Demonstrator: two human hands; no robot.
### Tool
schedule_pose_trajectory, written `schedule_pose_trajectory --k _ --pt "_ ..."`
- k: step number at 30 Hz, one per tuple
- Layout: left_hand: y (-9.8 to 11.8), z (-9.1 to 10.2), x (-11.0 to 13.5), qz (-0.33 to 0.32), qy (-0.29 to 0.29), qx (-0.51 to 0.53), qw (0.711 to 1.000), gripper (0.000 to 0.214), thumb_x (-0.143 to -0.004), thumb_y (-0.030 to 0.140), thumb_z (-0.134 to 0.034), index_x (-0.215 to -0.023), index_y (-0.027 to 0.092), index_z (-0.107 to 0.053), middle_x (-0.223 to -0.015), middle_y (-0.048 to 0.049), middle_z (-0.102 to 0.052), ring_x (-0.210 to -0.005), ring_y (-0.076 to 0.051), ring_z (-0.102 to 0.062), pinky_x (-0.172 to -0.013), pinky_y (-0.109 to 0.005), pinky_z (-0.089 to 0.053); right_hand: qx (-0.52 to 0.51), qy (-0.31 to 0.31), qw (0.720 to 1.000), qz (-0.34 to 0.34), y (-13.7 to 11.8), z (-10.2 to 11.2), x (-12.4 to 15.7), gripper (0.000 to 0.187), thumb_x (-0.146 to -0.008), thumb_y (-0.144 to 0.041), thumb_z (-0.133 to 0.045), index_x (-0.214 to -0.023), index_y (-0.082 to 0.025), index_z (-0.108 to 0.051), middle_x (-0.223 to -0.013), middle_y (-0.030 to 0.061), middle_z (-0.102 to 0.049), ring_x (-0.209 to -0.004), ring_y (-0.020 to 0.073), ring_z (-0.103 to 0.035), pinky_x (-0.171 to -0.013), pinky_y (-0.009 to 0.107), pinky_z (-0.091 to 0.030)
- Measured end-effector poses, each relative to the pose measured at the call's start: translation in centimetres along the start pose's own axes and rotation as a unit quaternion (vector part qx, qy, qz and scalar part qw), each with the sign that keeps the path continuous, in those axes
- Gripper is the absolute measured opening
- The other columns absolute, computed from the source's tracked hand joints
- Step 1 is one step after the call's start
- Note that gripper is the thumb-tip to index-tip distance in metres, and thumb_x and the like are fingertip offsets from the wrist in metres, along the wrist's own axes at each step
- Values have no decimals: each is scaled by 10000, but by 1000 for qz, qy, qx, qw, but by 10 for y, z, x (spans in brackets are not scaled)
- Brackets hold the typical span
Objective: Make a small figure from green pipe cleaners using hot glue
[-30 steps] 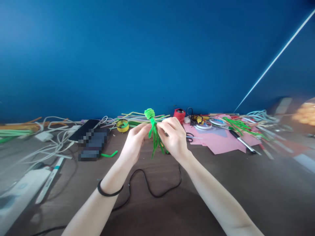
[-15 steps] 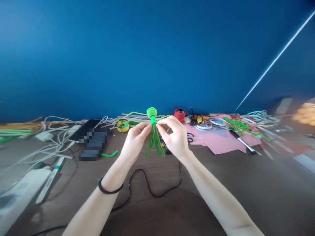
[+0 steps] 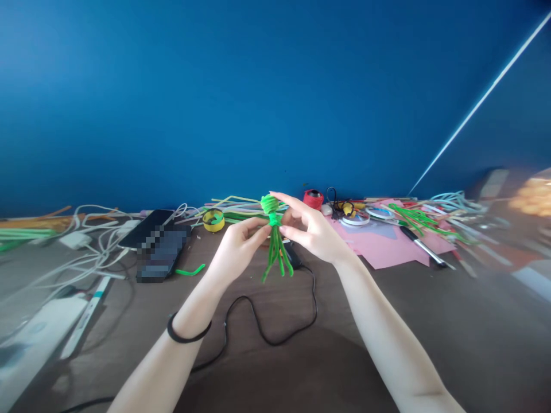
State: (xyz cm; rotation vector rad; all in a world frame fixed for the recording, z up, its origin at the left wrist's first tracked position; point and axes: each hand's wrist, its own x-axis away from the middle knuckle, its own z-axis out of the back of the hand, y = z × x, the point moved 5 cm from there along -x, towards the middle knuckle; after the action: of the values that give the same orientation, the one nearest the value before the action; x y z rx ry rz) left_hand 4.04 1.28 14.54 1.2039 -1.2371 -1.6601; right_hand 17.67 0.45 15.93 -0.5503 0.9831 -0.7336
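Note:
A green pipe-cleaner figure with a coiled ball head and several dangling legs hangs upright above the brown table. My left hand pinches its neck from the left. From the right, my right hand meets the same neck, thumb and forefinger closed on the wrap just under the head, the other fingers spread. A black hair tie circles my left wrist.
A black cable loops on the table under my hands. A phone and white cables lie left. Behind are a yellow tape roll, a red spool, pink paper, a pen, loose pipe cleaners.
The figure has shifted slightly right and tilted. My right hand has turned palm-up and opened its outer fingers, while my left hand keeps its pinch on the neck.

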Motion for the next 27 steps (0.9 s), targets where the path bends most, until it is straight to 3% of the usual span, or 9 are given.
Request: schedule_pose_trajectory --k 9,19,27 --pt "-7 -2 -2 34 -22 34 999 204 -711 289 -638 -877 171 -660 -744 -48 -690 -689 -203 -663 -628 -305 -544 -30 -46 998 -28 2 0 0 548 -803 -103 -495 -1314 -273 -392 -668 -38 -509 -621 122 -496 -612 277 -462" --pt "-9 -1 -2 28 -22 33 999 128 -698 258 -643 -801 184 -626 -693 -8 -660 -652 -153 -620 -616 -257 -492 -42 -39 998 -39 6 1 1 523 -795 -104 -524 -1278 -266 -407 -657 -46 -503 -609 119 -505 -569 257 -443" --pt "0 -1 1 46 22 -20 999 142 -683 285 -638 -697 156 -581 -617 14 -611 -564 -117 -548 -521 -218 -409 -67 -44 995 -57 3 -5 2 532 -789 -93 -513 -1276 -271 -394 -669 -36 -480 -617 120 -496 -577 255 -444"
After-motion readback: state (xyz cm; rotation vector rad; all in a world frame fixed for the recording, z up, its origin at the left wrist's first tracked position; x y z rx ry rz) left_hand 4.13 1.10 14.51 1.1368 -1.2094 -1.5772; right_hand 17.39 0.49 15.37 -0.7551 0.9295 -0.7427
